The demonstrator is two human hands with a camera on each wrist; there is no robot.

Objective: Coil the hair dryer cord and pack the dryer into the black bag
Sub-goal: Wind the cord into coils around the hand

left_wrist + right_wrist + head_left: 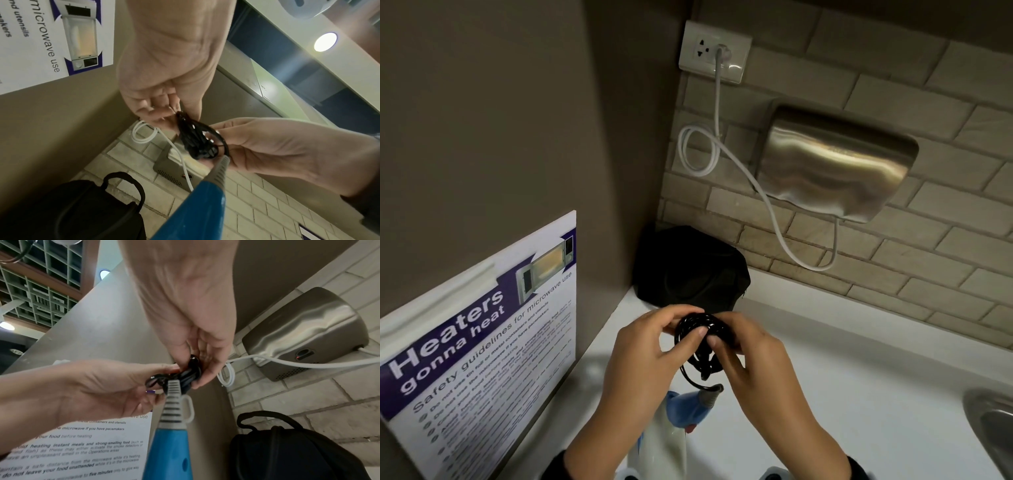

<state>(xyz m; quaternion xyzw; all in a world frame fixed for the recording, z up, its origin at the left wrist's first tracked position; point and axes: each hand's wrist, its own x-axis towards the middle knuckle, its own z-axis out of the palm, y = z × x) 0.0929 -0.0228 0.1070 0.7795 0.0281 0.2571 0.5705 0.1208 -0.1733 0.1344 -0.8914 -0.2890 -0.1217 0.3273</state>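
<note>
Both hands hold a black coiled cord [700,330] above the white counter. My left hand [654,346] pinches the coil [195,138] from the left, and my right hand [743,346] grips it [190,371] from the right. The blue hair dryer [685,407] hangs just below the hands, its grey ribbed cord sleeve [172,402] leading up into the coil. The dryer's handle [197,209] fills the lower part of both wrist views. The black bag [688,274] sits in the counter's back corner, just beyond the hands, with a carry loop [125,183] on top.
A steel hand dryer [835,164] is mounted on the brick wall, its white cable [719,102] running to a wall socket [714,51]. A microwave safety poster [482,342] hangs on the left wall. A steel sink [993,425] lies at the counter's right edge.
</note>
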